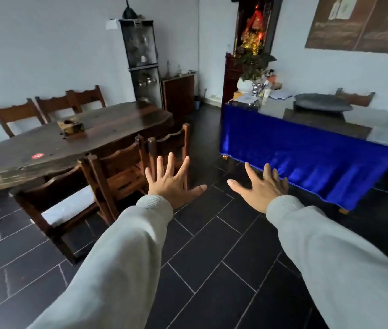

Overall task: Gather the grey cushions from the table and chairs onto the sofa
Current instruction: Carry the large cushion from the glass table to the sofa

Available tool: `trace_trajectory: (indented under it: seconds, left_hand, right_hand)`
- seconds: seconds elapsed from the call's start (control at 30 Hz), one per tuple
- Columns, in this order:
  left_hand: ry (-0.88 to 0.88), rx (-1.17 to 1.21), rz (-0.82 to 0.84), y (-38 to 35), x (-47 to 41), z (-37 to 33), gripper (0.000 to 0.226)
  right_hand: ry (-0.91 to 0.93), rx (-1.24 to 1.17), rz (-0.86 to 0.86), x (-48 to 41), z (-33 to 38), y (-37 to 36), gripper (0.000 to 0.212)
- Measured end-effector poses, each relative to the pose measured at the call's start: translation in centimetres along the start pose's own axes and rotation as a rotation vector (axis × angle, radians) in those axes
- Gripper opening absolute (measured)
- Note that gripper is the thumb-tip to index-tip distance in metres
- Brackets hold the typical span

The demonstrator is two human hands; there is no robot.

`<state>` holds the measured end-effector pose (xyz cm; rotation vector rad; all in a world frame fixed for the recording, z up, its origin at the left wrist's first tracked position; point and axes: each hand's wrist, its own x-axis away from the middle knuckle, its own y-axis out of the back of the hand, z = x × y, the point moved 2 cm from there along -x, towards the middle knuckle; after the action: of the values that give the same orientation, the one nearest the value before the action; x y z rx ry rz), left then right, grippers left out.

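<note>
Grey cushion (pixel 69 206) lies on the nearest chair (pixel 53 210) seat — my left hand (pixel 173 186) and right hand (pixel 263 188) spread empty, so I judge gathering unstarted — reach left next.

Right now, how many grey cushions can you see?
2: one grey cushion on the nearest chair's seat, one dark grey cushion on the blue-draped table. Other chair seats are hidden.

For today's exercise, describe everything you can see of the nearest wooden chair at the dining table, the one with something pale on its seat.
The nearest chair is dark brown wood with a scalloped top rail and square legs. It stands upright on the dark tiled floor, its back toward the camera and its seat facing the long wooden table. A pale grey flat cushion lies on its seat. Another similar chair stands close beside it. Neither hand touches it.
</note>
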<state>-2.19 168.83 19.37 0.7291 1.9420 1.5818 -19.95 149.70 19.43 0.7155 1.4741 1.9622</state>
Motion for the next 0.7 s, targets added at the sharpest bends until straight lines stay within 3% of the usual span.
trace_trajectory:
  seconds: [0.33, 0.5, 0.7]
  left_hand:
    - [-0.350, -0.055, 0.025, -1.8, -15.3, -21.8, 0.114]
    - [-0.430, -0.028, 0.054, -4.0, -25.3, -28.4, 0.120]
    - [-0.472, -0.031, 0.137, -4.7, -37.0, -33.7, 0.121]
  right_hand:
    - [-0.321, 0.031, -0.076, -7.3, -16.5, 6.7, 0.129]
    - [-0.429, 0.031, -0.073, -16.0, -21.6, 9.4, 0.136]
    - [-0.488, 0.072, -0.022, -26.4, -25.3, 13.8, 0.128]
